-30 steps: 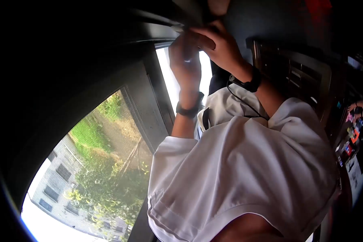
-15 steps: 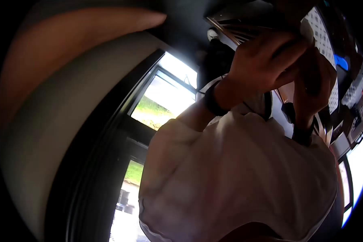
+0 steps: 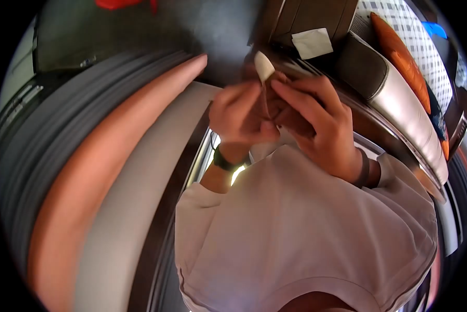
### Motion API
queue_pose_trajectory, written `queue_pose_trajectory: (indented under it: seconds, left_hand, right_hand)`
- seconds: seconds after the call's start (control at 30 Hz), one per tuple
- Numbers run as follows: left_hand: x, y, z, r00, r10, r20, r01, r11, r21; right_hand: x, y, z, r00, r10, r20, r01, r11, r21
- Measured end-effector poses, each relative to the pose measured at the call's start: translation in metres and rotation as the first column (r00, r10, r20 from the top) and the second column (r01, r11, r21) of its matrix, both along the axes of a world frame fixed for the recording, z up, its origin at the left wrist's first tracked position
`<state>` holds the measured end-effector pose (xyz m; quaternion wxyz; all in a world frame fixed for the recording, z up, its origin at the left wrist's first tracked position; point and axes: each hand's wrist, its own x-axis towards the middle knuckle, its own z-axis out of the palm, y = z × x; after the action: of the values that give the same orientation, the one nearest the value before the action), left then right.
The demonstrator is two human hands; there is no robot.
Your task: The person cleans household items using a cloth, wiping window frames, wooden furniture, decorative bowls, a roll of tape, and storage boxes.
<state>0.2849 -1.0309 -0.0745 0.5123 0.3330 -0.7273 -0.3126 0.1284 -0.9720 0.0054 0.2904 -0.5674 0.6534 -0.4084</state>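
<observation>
My left hand (image 3: 237, 113), a dark watch strap on its wrist, is closed with fingertips bent toward my other hand in front of my chest. Facing it, my right hand (image 3: 322, 125) is also closed, thumb and fingers pinching, with a dark band on the wrist. Between them they hold a thin piece with a pale, rounded upper end (image 3: 263, 65); its lower part looks brown and is mostly covered by fingers. Its kind cannot be made out. My left fingers are slightly blurred.
A white square cloth or paper (image 3: 312, 43) lies on a dark brown surface beyond my hands. To the right are a shiny padded seat (image 3: 402, 122), an orange cushion (image 3: 397, 52) and checked fabric (image 3: 399, 23). Grey curtain folds (image 3: 62, 122) hang at left.
The view has turned, bringing the white square, padded seat and curtain into sight. Both hands now appear farther left and lower in the view, still close together.
</observation>
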Motion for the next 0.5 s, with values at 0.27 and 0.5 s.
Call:
queue_pose_trajectory:
  seconds: [0.27,0.5]
  left_hand:
    - [0.003,-0.05,0.032,0.84,-0.471,0.271,0.503,0.862,-0.061]
    - [0.029,-0.124,0.005,0.672,-0.741,-0.018,0.736,0.665,0.128]
  right_hand:
    - [-0.009,0.008,0.008,0.993,-0.114,-0.016,0.115,0.988,0.105]
    - [0.039,-0.045,0.011,0.972,-0.236,0.003,0.233,0.963,0.135]
